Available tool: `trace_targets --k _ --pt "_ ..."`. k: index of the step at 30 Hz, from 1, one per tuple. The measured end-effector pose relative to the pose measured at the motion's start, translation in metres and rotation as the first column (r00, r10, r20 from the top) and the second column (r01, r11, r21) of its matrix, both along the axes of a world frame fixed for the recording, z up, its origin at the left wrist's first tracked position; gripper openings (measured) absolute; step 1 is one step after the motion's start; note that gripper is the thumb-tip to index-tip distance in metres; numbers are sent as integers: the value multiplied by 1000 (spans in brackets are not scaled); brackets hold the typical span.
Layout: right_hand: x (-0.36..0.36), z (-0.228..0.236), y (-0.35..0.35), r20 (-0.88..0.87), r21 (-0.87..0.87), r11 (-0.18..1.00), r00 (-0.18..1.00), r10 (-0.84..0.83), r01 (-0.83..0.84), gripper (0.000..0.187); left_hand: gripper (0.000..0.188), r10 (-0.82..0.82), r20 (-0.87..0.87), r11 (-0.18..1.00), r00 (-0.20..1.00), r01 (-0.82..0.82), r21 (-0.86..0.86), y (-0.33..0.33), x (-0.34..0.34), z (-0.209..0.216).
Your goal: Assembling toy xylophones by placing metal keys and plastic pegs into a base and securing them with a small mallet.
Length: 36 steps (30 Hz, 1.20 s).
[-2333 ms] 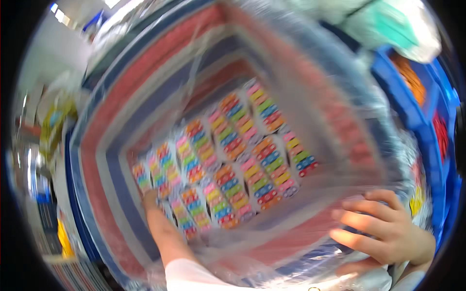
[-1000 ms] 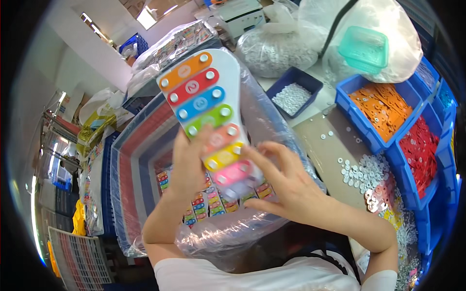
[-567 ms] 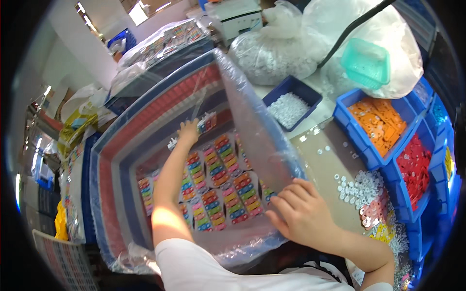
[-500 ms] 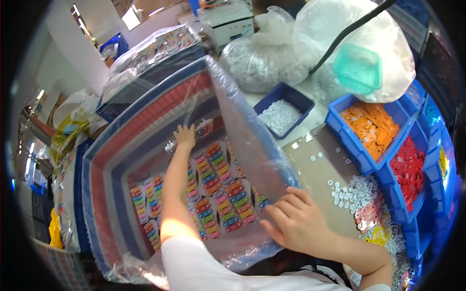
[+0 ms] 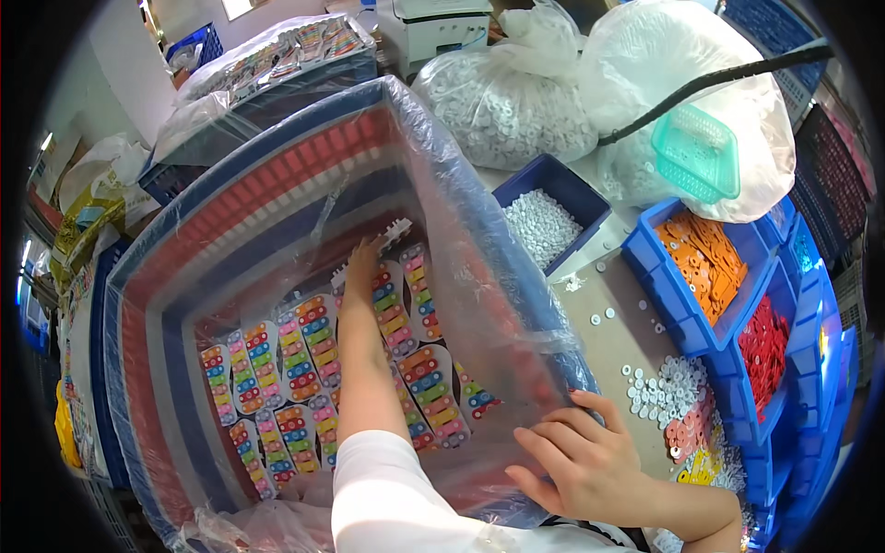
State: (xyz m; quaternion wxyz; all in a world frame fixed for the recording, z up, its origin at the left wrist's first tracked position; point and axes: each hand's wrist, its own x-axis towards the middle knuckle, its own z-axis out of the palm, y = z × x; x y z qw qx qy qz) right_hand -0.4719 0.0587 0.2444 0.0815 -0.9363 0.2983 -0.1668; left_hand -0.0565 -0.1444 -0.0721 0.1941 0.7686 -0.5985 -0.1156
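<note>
My left hand [image 5: 363,265] reaches deep into a large striped basket [image 5: 277,198] lined with clear plastic. Its fingers are closed on a toy piece whose white toothed ends [image 5: 395,232] stick out on both sides; the hand hides the piece's middle. Rows of multicoloured toy strips [image 5: 297,364], made of bright bars with round studs, lie flat on the basket's bottom, around and under my left forearm. At the basket's near right rim rests my right hand [image 5: 585,461], fingers apart, touching the plastic liner and holding nothing.
Right of the basket are a dark blue tray of small white rings [image 5: 544,226], blue bins with orange pieces [image 5: 701,263] and red pieces [image 5: 763,350], and loose white rings [image 5: 666,392]. Behind stand clear bags, a turquoise basket [image 5: 698,152] and a black cable [image 5: 682,92].
My left hand has moved lower into the basket with the toy piece, which has turned. The view has shifted. My right hand stays at the rim.
</note>
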Motion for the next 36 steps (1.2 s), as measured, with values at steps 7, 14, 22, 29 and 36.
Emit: trace_targets --k 7,14,22,29,36 --pt "1 -2 -2 32 -5 1000 999 3 -3 27 56 -162 124 987 979 161 20 4 -8 -16" --pt "2 -1 10 113 34 997 991 70 -75 25 46 51 170 891 984 -122 438 42 47 33" --pt "-9 -19 0 173 11 999 984 49 -52 30 41 534 275 845 800 -495 -200 1 -12 176" --pt "-13 -55 3 648 -318 944 706 286 -90 41 33 -324 520 243 791 600 -762 46 -335 441" --pt "-197 -119 116 533 -456 770 830 -167 447 29 34 -802 584 -244 -126 961 -128 191 -561 397"
